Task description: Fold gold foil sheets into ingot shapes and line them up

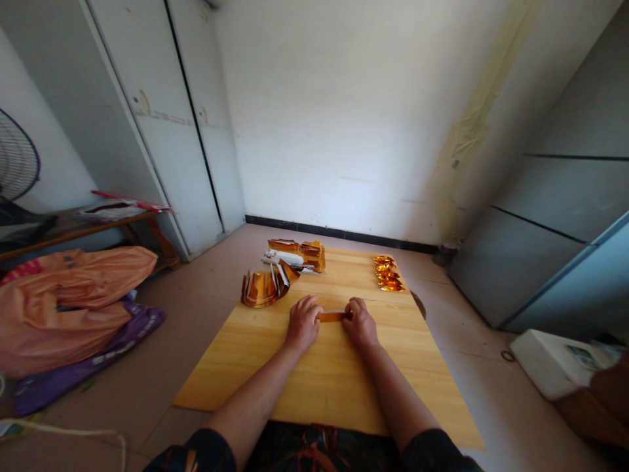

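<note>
- Wooden counter (324, 393), pale wall (334, 131) behind, wardrobe (162, 157) left
- Left hand (304, 321) and right hand (362, 322) pinching a gold strip (333, 316), mid-counter
- Foil sheets (260, 289) far left, folded pieces (388, 275) far right

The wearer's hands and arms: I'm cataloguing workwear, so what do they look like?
The left hand and right hand wear no gloves. Both forearms are bare below dark sleeves; the left one shows a small tan marking.

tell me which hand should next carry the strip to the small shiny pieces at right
Probably the right hand: it holds the strip by its right end and is nearer the small shiny pieces; the left hand, at the other end, is farther away.
</note>
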